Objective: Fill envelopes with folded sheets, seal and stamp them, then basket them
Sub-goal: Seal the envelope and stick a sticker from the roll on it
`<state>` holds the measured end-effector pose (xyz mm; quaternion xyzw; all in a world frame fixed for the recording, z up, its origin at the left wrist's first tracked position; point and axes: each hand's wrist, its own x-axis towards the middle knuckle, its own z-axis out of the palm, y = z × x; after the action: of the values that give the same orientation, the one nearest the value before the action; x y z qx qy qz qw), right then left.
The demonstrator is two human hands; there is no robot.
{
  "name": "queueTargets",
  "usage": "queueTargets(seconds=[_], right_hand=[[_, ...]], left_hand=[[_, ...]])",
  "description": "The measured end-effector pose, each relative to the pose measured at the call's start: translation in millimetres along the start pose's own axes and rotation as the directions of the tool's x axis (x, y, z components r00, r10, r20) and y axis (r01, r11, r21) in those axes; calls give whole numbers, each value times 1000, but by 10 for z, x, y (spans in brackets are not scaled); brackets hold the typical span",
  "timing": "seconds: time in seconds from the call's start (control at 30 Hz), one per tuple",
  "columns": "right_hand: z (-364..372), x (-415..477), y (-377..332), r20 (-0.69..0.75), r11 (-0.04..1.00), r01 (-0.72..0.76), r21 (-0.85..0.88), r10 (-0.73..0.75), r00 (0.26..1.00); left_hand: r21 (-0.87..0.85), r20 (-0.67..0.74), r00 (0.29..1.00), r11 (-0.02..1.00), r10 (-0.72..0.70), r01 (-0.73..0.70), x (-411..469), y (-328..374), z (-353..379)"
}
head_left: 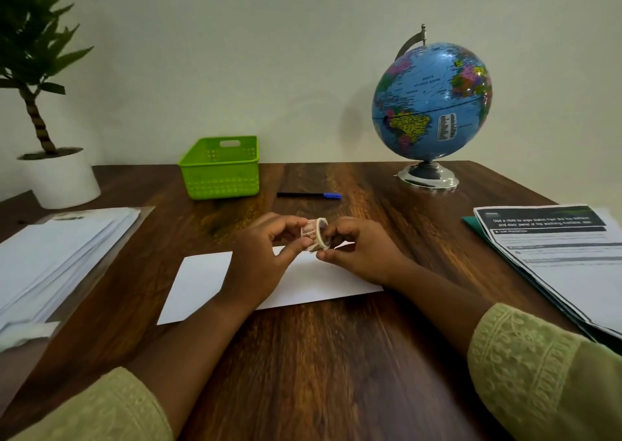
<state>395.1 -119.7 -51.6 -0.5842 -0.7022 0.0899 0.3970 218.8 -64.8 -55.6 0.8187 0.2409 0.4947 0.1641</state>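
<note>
A white envelope (202,279) lies flat on the wooden table (319,356) in front of me. Just above it, a small roll of stamps (315,233) is held between both hands. My left hand (266,255) pinches its left side with thumb and fingers. My right hand (356,249) pinches the roll's right side and lower edge. A green plastic basket (220,168) stands at the back of the table, left of centre. A stack of white envelopes (57,265) lies at the left edge. Printed sheets (565,259) lie at the right edge.
A black pen with a blue cap (309,195) lies behind my hands, right of the basket. A globe on a chrome stand (432,111) is at the back right. A potted plant (43,104) stands at the back left. A wall runs behind the table.
</note>
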Motion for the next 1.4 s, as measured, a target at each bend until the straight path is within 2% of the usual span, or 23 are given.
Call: queueTargets(seconds=[0.33,0.5,0.6,0.73,0.83,1.13,1.4], right_hand=[[-16,3,22,53,999,2,-36,0,999],[-4,-3,15,54,1000,0,-28,1,999],[-13,-4,5,59,1000,-4,-23,6,998],[-38,1,1,49,1000,-6,-16,7,999],[-34,6,-1,71,1000,-1,-5,1,997],[-29,8,9,57,1000,-9,13,8,998],[-15,19,0,39,1000,9,-11,-8,999]], left_hand=[[211,49,989,966,141,-149,16,-19,-73],[281,63,988,947,144,-156,-5,-3,-68],[224,39,994,968,103,-110,19,-16,-62],[30,28,999,999,19,-20,22,-25,-54],[-7,24,1000,1000,-2,3,27,-38,-42],[42,-33,999,999,9,-7,48,-50,-31],[147,-52,990,982,128,-119,41,-3,-56]])
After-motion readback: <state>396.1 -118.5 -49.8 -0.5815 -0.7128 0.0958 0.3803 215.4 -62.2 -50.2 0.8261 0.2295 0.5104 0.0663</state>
